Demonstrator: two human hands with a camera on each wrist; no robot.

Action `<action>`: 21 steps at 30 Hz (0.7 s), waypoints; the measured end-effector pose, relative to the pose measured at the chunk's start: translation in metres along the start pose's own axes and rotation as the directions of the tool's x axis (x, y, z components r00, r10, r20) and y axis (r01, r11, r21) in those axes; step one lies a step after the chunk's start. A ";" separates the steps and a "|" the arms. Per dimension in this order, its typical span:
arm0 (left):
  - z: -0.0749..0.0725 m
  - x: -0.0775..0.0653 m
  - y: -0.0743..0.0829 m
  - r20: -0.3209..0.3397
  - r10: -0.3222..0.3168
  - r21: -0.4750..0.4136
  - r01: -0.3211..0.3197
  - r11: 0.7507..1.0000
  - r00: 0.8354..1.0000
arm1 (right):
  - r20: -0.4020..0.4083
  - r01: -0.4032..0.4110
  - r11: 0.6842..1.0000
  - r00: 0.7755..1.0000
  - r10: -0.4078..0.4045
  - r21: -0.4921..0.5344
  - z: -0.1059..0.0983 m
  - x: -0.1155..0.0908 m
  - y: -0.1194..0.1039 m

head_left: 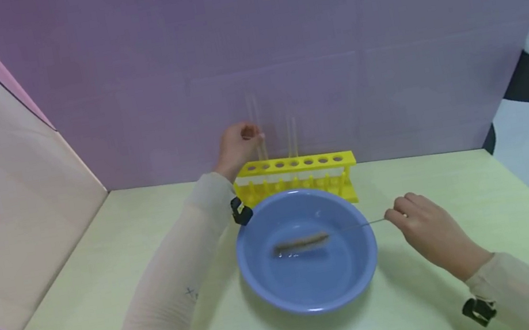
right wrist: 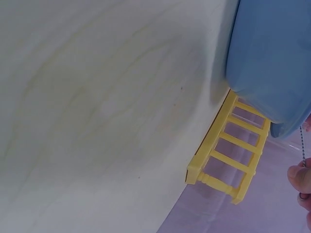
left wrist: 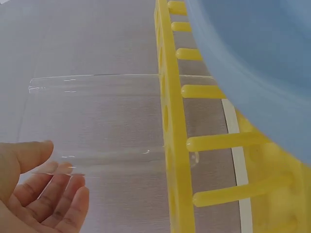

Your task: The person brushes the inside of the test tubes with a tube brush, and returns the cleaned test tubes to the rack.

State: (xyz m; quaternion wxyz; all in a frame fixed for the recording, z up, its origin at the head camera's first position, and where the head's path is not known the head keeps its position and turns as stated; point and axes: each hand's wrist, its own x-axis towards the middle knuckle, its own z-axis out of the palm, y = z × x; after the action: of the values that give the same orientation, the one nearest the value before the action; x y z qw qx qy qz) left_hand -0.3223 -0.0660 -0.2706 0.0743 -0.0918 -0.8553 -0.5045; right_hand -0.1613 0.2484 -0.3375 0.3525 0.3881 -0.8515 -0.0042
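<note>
Test tube (left wrist: 121, 158) pinched in left fingers (left wrist: 48, 200), brush (head_left: 304, 242) in right fingers (head_left: 408, 210), the bowl (head_left: 310, 283) stands before the rack (head_left: 302, 167).

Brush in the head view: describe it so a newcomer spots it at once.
Find the round blue basin in front of the yellow rack. Against the basin's inside shows the brush, its thin handle running across the rim to the right hand. Its fuzzy brownish head sets it apart from the smooth basin and the clear test tubes at the rack.
</note>
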 end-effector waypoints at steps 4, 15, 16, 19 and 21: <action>-0.001 0.002 0.002 -0.034 0.017 0.012 -0.017 1.000 0.999 | -0.005 -0.008 1.000 1.000 0.008 0.007 -0.001 0.000 0.000; -0.018 -0.006 0.003 -0.129 0.198 -0.043 -0.205 0.978 0.972 | -0.049 -0.016 0.999 0.999 0.018 0.044 0.002 -0.004 0.002; -0.020 -0.008 0.003 -0.132 0.207 -0.043 -0.215 0.976 0.969 | -0.056 -0.016 0.999 0.998 0.019 0.048 0.002 -0.004 0.001; -0.028 -0.014 0.002 -0.113 0.221 -0.043 -0.227 0.973 0.969 | -0.077 -0.018 0.998 0.997 0.022 0.058 0.002 -0.006 0.002; -0.034 -0.018 0.000 -0.091 0.241 -0.037 -0.245 0.969 0.966 | -0.087 -0.014 0.998 0.996 0.020 0.063 0.001 -0.007 0.004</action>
State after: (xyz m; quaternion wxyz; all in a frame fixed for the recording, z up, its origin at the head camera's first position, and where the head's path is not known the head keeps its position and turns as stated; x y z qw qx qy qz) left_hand -0.3032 -0.0973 -0.2579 0.1702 -0.1760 -0.8212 -0.5155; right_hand -0.1614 0.2553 -0.3416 0.3772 0.3914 -0.8383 0.0422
